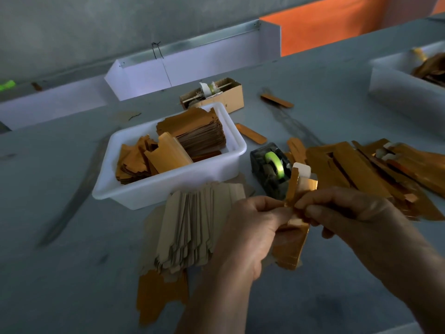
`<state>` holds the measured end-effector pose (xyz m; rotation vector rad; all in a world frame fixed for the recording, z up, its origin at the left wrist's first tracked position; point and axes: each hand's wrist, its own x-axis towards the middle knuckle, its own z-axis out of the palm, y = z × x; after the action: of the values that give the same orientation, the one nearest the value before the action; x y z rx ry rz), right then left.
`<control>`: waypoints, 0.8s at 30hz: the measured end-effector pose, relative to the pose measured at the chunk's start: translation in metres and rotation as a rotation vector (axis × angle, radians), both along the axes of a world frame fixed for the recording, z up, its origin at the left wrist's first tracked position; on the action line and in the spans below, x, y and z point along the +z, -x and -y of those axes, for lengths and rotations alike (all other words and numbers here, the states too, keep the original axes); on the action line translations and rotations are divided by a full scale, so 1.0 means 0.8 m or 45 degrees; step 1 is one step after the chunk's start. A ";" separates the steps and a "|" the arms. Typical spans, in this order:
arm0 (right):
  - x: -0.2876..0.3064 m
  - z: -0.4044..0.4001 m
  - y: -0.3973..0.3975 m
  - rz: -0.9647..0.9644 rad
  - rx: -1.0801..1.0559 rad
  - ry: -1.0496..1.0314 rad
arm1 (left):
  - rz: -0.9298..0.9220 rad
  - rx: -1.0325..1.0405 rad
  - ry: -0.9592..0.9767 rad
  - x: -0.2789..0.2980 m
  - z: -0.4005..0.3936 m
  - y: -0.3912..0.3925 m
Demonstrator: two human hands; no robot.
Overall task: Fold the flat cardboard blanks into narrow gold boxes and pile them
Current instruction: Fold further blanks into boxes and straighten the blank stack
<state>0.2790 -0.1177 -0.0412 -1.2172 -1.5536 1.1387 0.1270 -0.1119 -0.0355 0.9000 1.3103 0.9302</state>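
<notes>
My left hand (250,227) and my right hand (349,213) both pinch one gold cardboard blank (292,242) held over the table, partly folded, its white-lined flaps (302,171) sticking up. A fanned stack of flat blanks (190,225), brown side up, lies just left of my left hand. Folded narrow gold boxes lie in a pile (356,169) at the right, beyond my right hand. One gold blank (156,295) lies near the front under the stack.
A white tub (125,189) holding several gold blanks stands behind the stack. A black tape dispenser (269,169) with green tape sits beside the tub. A cardboard box (216,92) stands farther back. Another white tray (397,90) is at far right.
</notes>
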 end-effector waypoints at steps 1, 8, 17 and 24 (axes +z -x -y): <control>-0.001 -0.001 0.002 0.013 -0.003 -0.009 | -0.018 -0.004 -0.007 0.000 0.002 0.001; -0.007 -0.004 0.009 0.134 -0.059 -0.052 | 0.020 -0.011 -0.029 0.000 0.008 0.003; -0.005 -0.006 0.015 0.268 -0.186 -0.023 | 0.139 -0.104 0.008 0.001 0.008 0.011; -0.002 0.000 0.022 0.453 -0.221 -0.114 | -0.018 0.006 -0.104 -0.006 0.014 0.005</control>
<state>0.2617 -0.1175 -0.0424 -1.5210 -1.6976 0.7610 0.1228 -0.1235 -0.0407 0.9677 1.2946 0.9886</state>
